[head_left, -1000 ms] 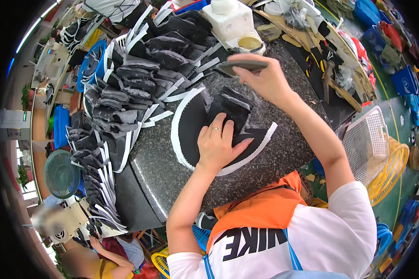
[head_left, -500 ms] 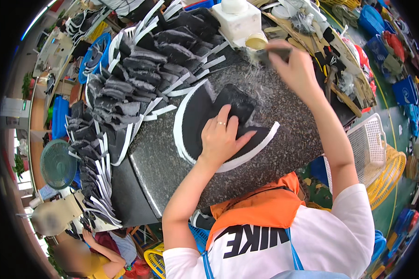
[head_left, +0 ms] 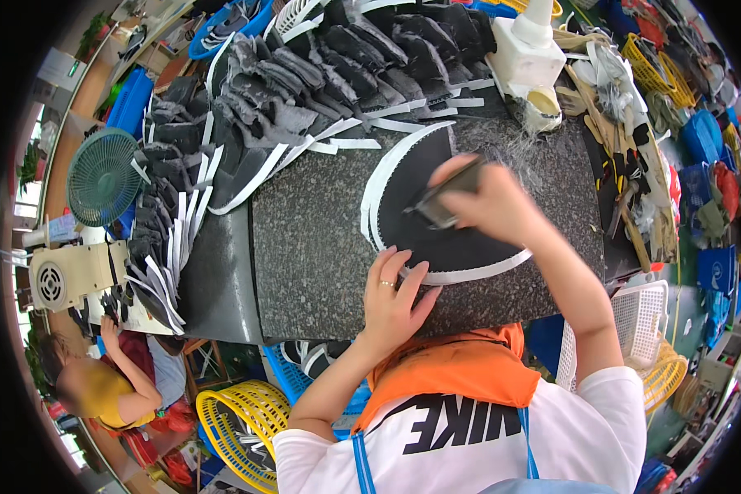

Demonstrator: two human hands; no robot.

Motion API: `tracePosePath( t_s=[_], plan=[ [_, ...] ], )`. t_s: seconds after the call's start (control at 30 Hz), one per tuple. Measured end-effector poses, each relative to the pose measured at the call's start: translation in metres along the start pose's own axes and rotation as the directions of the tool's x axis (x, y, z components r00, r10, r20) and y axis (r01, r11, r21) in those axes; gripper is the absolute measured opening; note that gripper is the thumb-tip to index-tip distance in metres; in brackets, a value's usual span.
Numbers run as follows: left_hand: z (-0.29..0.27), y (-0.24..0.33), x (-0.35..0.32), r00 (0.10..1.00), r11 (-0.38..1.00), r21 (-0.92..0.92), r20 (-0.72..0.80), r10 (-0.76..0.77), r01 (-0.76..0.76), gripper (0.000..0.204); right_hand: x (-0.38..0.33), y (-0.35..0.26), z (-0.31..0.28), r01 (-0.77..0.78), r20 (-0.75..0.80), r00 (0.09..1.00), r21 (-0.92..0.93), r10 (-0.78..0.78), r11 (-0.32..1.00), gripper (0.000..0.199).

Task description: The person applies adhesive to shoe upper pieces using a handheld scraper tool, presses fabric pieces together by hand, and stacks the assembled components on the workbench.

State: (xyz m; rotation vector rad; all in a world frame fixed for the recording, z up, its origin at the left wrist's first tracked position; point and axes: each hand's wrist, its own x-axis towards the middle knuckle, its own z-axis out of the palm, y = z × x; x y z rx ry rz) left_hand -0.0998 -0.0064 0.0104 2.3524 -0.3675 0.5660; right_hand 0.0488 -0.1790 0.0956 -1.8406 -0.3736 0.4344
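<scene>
The black shoe upper [head_left: 449, 222], flat and crescent-shaped with a white border, lies on the speckled granite slab [head_left: 313, 239], toward the slab's far right part. Its white rim runs close to the slab's near edge at the lower right; its far tip reaches toward the white glue bottle [head_left: 528, 49] standing at the slab's far right corner. Left of the upper, the slab shows a broad bare stretch of stone up to its left edge. Along that left edge and the far edge, stacked dark uppers [head_left: 305, 74] with white strips overhang the slab in dense rows; their number cannot be counted.

The right hand [head_left: 490, 198] comes in over the upper from the right, forearm angled down toward the person's shoulder, fingers closed around a dark brush [head_left: 445, 198] whose head rests on the upper's black face. The left hand [head_left: 395, 292] lies flat with fingers spread, holding nothing; its fingertips press the upper's near white rim, its palm on the stone near the slab's front edge. One ring shows on it.

Count: one upper on the slab's working area, one brush, one glue bottle. Beyond the slab's left edge stand one green fan [head_left: 103, 177] and, nearer the person, one yellow basket [head_left: 230, 428]. One white basket [head_left: 634, 325] sits off the slab's right near corner.
</scene>
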Motion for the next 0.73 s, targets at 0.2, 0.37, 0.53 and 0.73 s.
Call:
tracePosePath(
  t_s=[0.2,0.37,0.53,0.73],
  plan=[
    [0.014,-0.016,-0.016,0.997,0.996,-0.072,0.049,-0.054,0.057,0.054,0.048,0.028,0.024,0.262,-0.202,0.82,-0.701,-0.536,0.664,0.018],
    [0.008,-0.01,-0.005,0.94,0.955,-0.098,-0.172,-0.295,0.281,0.085,-0.016,0.01,0.036,0.614,0.411,0.783,-0.39,-0.467,0.686,0.021],
    [-0.014,-0.016,0.009,0.913,0.925,0.004,0.163,-0.374,0.379,0.107,-0.022,-0.017,-0.051,0.055,0.086,0.996,-0.257,-0.034,0.965,0.022],
    [-0.027,-0.041,0.063,0.679,0.428,-0.538,0.468,-0.565,0.726,0.103,0.056,0.068,-0.168,-0.136,-0.341,0.903,-0.805,-0.263,0.578,0.029]
  ],
)
